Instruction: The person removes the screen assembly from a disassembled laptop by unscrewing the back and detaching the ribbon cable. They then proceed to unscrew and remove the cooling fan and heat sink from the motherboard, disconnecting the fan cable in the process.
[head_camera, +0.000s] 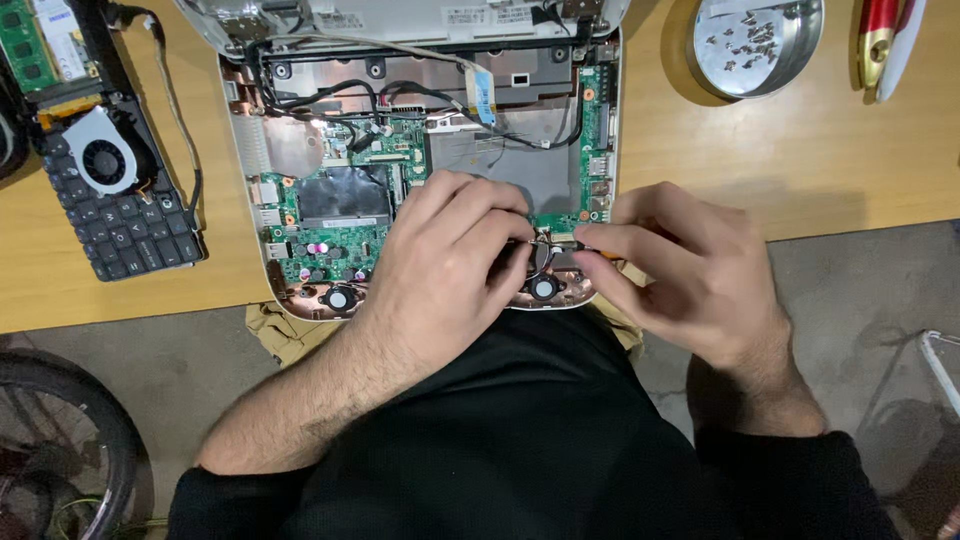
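On the wooden table (820, 160), the opened laptop (340, 220) shows green circuitry; both hands' fingers pinch its small black cable (548, 243).

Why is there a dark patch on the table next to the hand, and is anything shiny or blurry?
In the head view, the right hand casts a soft shadow on the wooden table; the round metal tin gleams brightly; the picture is mostly sharp, though the edges bend a little.

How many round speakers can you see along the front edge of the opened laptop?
2: one round copper-rimmed speaker at the front left, clear of the left hand, and another between both hands. The hands may hide more.
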